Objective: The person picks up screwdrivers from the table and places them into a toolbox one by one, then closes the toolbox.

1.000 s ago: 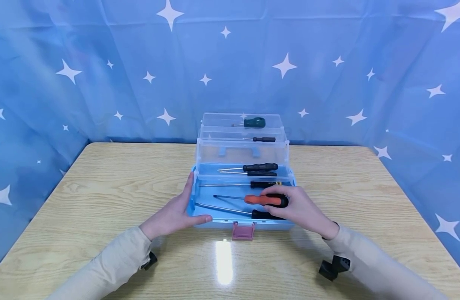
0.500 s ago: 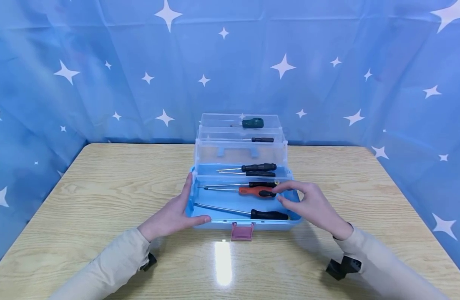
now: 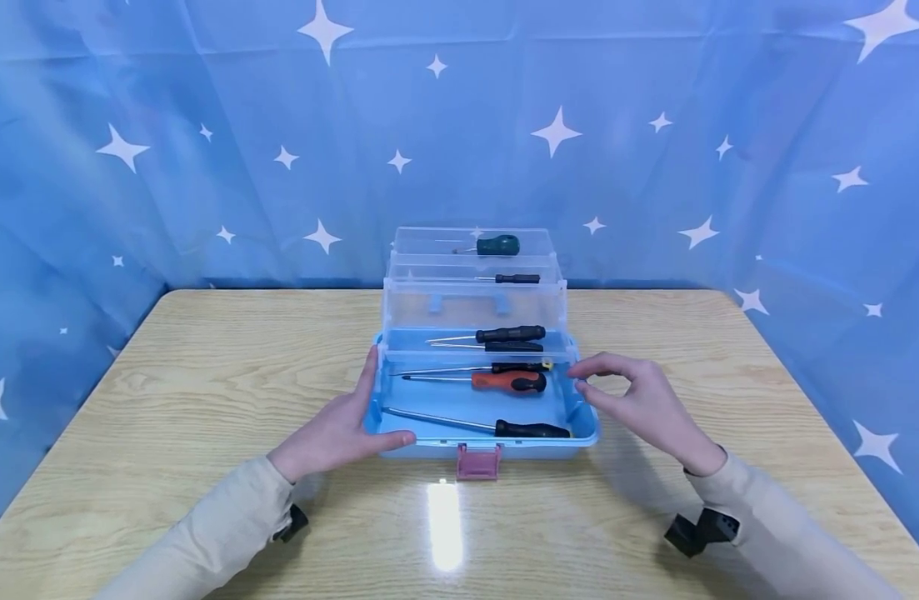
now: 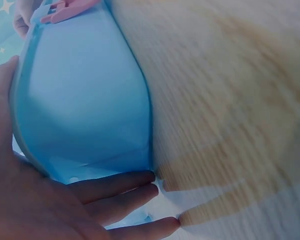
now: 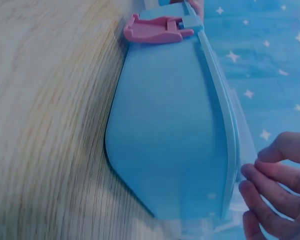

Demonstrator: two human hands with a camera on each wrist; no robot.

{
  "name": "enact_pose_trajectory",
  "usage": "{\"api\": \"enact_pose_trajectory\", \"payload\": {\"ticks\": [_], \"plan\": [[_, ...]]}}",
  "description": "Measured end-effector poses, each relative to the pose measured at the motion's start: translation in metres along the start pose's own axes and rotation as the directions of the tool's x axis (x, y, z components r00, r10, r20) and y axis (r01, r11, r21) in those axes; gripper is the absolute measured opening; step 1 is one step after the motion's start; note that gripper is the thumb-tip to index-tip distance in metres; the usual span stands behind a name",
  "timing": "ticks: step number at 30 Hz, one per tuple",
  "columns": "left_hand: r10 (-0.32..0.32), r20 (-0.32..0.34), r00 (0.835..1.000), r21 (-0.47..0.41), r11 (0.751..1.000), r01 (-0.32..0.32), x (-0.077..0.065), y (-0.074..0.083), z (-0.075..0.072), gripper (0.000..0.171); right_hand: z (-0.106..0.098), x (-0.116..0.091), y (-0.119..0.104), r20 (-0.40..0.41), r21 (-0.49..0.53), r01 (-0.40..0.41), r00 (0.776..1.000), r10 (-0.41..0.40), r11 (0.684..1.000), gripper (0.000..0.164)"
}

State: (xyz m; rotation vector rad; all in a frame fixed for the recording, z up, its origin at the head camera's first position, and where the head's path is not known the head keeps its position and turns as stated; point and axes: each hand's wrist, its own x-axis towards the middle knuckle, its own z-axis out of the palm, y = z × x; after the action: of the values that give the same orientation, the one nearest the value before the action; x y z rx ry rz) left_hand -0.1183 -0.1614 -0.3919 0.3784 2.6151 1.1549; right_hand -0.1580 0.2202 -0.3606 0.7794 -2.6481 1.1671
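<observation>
A light blue toolbox [image 3: 549, 452] with a pink latch [image 3: 477, 463] stands raised-open on the table. In its base lie a red-and-black screwdriver [image 3: 496, 382], a long black-handled screwdriver [image 3: 532, 430] near the front, and a thinner black one [image 3: 513, 367] behind. My left hand [image 3: 339, 437] rests against the box's left end, thumb at the front rim; in the left wrist view its fingers [image 4: 112, 187] stretch along the box wall. My right hand [image 3: 642, 404] is by the right rim with loosely curled fingers and holds nothing. In the right wrist view its fingertips [image 5: 246, 186] are right at the rim.
Clear trays [image 3: 474, 312] rise at the back of the box. They carry a green-handled stubby screwdriver [image 3: 498, 245], a small black one [image 3: 517, 278] and two more black-handled ones [image 3: 511, 334]. A star-patterned blue curtain [image 3: 459, 150] hangs behind the wooden table [image 3: 242, 367].
My right hand has laid the red-and-black screwdriver in the box base, let go of it and moved right to the box's right rim. My left hand has stayed at the left end.
</observation>
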Motion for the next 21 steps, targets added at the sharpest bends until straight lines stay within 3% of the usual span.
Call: {"api": "enact_pose_trajectory", "payload": {"ticks": [7,13,21], "plan": [[0.031,-0.045,0.999,0.063,0.998,-0.028,0.0,0.005,-0.003,0.119,-0.006,0.0,0.008,-0.018,-0.041,-0.057,0.998,0.057,0.998,0.015],[0.027,-0.097,0.995,0.132,0.991,-0.014,0.001,0.011,-0.012,0.117,-0.011,0.002,0.012,-0.009,-0.022,-0.082,0.997,0.082,0.996,0.015],[0.016,-0.158,0.987,0.129,0.992,0.004,0.009,0.007,-0.034,0.094,-0.016,0.004,0.018,-0.02,-0.031,-0.092,0.996,0.091,0.995,0.019]]}}
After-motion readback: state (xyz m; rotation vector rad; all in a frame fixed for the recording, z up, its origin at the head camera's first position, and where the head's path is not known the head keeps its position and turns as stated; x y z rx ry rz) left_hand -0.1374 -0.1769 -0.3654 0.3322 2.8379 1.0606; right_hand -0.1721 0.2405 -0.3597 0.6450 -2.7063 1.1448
